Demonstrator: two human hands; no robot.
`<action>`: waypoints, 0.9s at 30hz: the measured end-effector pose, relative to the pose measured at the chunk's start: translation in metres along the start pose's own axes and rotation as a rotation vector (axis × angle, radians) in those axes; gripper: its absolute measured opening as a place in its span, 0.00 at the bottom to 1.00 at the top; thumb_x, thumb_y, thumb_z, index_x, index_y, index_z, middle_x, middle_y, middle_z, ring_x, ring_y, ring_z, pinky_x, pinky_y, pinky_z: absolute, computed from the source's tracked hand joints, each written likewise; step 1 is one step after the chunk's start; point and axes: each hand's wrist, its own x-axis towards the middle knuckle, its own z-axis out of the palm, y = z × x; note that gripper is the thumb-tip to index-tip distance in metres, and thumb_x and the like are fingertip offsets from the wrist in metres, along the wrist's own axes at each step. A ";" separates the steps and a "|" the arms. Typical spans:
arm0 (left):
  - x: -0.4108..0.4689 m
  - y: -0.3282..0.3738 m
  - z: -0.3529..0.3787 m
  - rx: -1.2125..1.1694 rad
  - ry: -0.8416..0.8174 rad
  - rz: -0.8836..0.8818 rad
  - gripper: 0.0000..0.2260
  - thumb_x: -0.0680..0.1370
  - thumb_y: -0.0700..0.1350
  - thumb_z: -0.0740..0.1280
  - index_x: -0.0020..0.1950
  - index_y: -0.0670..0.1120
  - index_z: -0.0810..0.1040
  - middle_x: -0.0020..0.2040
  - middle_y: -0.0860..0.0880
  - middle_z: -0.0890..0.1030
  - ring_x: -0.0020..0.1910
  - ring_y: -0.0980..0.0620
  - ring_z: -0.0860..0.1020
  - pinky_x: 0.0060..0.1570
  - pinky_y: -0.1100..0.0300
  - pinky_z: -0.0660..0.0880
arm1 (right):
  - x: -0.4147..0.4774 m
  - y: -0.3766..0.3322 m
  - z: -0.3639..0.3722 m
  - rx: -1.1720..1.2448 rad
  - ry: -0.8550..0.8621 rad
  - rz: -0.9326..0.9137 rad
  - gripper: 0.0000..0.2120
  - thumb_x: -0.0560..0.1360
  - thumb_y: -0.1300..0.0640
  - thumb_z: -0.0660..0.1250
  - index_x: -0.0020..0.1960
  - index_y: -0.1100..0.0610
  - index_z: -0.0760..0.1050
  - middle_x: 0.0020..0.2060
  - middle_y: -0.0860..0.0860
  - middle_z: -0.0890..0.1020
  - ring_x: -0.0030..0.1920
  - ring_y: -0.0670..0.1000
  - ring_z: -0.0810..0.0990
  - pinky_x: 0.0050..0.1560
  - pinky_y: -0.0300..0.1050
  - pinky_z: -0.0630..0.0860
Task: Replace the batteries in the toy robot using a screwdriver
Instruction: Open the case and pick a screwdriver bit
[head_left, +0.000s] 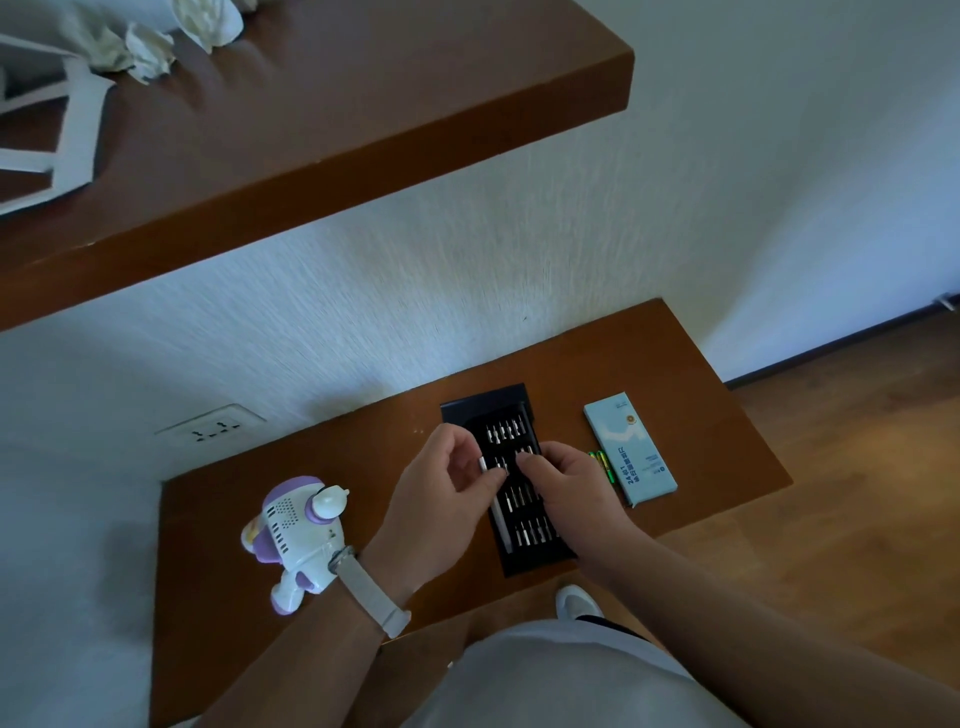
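Pinching the screwdriver handle (491, 470) in your left hand (441, 499), you're working your right hand (563, 486) fingertips among the bit case (506, 405) bits; toy robot (298, 535) is lying well left of both.

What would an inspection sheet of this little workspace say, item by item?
Surface: brown wooden table against a white wall.
Job's things: toy robot lying at left; black screwdriver kit open at centre; green batteries beside a light blue box.
Clutter: crumpled paper on the upper shelf.
Hands: left hand pinches the silver screwdriver handle; right hand is over the bits.
Cables: nothing seen.
Surroundings: wall socket, wooden floor.
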 end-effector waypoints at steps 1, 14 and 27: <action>-0.003 0.000 0.003 -0.047 0.022 -0.034 0.09 0.77 0.44 0.73 0.48 0.53 0.73 0.38 0.54 0.77 0.37 0.62 0.76 0.39 0.71 0.73 | 0.001 0.002 0.001 -0.001 0.000 0.008 0.07 0.79 0.52 0.66 0.44 0.50 0.82 0.41 0.56 0.86 0.42 0.58 0.86 0.38 0.52 0.82; -0.030 -0.040 -0.006 -0.760 0.257 -0.559 0.08 0.80 0.44 0.69 0.44 0.50 0.86 0.43 0.45 0.86 0.43 0.48 0.86 0.40 0.61 0.81 | 0.051 0.064 0.006 -0.299 -0.031 0.219 0.10 0.79 0.49 0.65 0.48 0.55 0.78 0.37 0.52 0.85 0.38 0.54 0.86 0.39 0.50 0.82; -0.074 -0.091 -0.023 -0.818 0.372 -0.693 0.08 0.80 0.43 0.70 0.42 0.48 0.86 0.40 0.46 0.85 0.37 0.52 0.84 0.34 0.62 0.80 | 0.115 0.103 0.049 -0.561 0.030 0.204 0.11 0.81 0.48 0.61 0.54 0.54 0.76 0.47 0.59 0.83 0.47 0.60 0.83 0.49 0.59 0.82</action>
